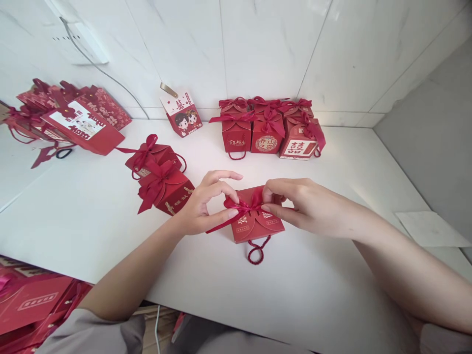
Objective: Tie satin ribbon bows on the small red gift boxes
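A red gift box (254, 230) with pale printed characters sits on the white table in front of me, a dark red cord loop (257, 253) trailing from its near side. Across its folded top lies a red ribbon (245, 206) gathered into a bow. My left hand (210, 204) pinches the ribbon's left part between thumb and index finger, the other fingers lifted. On the opposite side, my right hand (291, 201) is closed on the ribbon's right loop, thumb against the curled fingers.
Two bow-tied red boxes (171, 189) stand to the left. Against the tiled wall are several more tied boxes (267, 135) and a house-shaped box (182, 118). Red gift bags (99, 135) crowd the far left. A grey cable (106, 73) hangs down; red packaging (33, 305) fills the lower left.
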